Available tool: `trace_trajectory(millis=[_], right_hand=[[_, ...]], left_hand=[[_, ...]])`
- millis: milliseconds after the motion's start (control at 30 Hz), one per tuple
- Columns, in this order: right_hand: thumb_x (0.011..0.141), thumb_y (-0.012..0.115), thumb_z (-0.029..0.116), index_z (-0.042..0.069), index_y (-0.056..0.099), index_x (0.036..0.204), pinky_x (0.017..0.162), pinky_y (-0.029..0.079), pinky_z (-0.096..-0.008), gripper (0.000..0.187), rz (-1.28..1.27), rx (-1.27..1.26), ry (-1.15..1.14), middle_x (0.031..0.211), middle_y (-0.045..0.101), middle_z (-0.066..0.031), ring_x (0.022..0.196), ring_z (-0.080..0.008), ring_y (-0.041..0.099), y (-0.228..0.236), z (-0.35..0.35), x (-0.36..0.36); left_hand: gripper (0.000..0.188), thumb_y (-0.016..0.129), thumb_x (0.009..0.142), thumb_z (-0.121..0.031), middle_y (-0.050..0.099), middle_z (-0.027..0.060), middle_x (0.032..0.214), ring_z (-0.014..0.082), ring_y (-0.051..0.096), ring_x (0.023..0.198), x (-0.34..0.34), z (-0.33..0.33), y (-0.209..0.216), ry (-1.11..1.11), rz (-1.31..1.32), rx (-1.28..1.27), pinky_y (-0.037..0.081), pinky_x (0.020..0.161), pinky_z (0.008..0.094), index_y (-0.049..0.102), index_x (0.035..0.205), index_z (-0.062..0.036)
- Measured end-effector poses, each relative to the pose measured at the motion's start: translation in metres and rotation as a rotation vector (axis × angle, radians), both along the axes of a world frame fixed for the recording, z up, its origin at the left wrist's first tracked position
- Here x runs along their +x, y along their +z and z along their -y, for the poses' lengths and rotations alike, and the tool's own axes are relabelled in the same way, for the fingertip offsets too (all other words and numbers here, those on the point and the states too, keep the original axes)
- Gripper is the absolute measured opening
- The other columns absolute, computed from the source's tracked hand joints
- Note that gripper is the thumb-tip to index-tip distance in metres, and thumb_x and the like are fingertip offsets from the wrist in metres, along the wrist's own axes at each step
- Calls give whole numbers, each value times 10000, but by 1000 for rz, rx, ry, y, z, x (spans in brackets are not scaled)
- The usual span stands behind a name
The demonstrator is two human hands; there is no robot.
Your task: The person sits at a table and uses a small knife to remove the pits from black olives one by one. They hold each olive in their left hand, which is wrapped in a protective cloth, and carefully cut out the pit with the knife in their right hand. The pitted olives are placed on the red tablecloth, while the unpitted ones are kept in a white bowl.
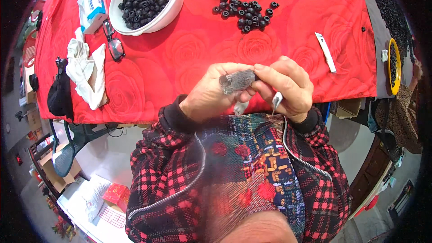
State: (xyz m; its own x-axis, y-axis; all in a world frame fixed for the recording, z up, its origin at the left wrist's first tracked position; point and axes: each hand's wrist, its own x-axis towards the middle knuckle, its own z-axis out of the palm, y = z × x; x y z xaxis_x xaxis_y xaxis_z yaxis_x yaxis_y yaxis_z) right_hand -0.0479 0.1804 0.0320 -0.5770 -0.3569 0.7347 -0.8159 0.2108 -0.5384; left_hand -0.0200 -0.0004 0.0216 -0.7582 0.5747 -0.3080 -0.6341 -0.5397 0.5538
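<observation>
Just above the table's near edge, my hands meet in front of my chest. My left hand (208,89) is closed around a dark grey, ribbed, partly see-through piece (237,82), like a small bag or block; its kind is unclear. At that piece's right end, the fingertips of my right hand (290,83) pinch a small black part (256,77). A slim white tool with a thin pointed end (277,99) sticks out below my right fingers, tucked into that hand. Under the hands hangs a small whitish thing (240,108) I cannot make out.
A white bowl (179,6) of black round parts stands at the back left on the red tablecloth (189,49). Loose black parts (249,13) lie beyond my hands. Glasses (115,49), white gloves (85,69) and a tissue pack (93,6) are left; a white cutter (325,52) is right.
</observation>
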Motion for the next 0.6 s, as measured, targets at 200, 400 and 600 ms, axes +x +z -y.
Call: trace_trajectory(millis=[200,400,600], right_hand=[[638,757,27,-22,620,1020,513,424,-307,409,100,38,-57,761,565,-93,591,-219,546,2,-7,7],[841,577,76,-24,554,1053,673,446,-309,235,779,-111,44,883,556,-139,746,-238,556,17,-16,7],[881,536,51,-26,557,999,657,445,-329,142,631,82,9,830,544,-139,735,-266,556,18,-8,-1]], left_hand=[[312,633,844,-65,623,62,841,97,581,658,2,-5,8,149,-97,-26,500,502,240,574,1138,19],[293,623,871,-117,619,82,846,117,583,657,-2,1,13,224,-167,-139,518,498,268,586,1121,32],[307,615,883,-132,616,87,856,122,580,667,-2,3,7,228,-201,-171,514,494,276,582,1135,39]])
